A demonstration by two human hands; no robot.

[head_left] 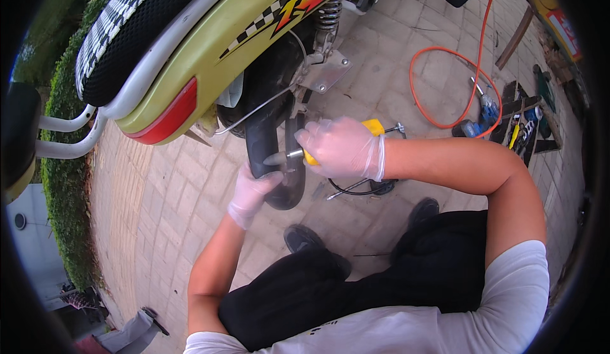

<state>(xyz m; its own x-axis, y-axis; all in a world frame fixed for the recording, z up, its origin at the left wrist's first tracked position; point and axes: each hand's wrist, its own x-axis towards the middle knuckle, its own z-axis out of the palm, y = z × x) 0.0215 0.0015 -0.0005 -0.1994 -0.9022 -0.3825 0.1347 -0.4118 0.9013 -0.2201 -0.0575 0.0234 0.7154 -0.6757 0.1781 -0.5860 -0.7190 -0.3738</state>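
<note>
A black inner tube [262, 139] hangs in a loop below the rear wheel of a yellow-green scooter [190, 62]. My left hand [250, 192], in a clear thin glove, is closed round the tube's lower left side. In my gloved right hand [343, 147] is a yellow-bodied tool [374, 127] with a metal collar and a grey cone-shaped tip [275, 159]. The tip points left at the tube and overlaps it; whether it touches cannot be told. My fingers hide the middle of the tool.
On the paving [171, 182] under my hands lies a black hose with metal ends [349, 191]. An orange hose [414, 87] loops at the right, beside a box of tools [524, 122]. A metal bracket and spring [327, 14] stick out near the wheel. A hedge [67, 214] runs along the left.
</note>
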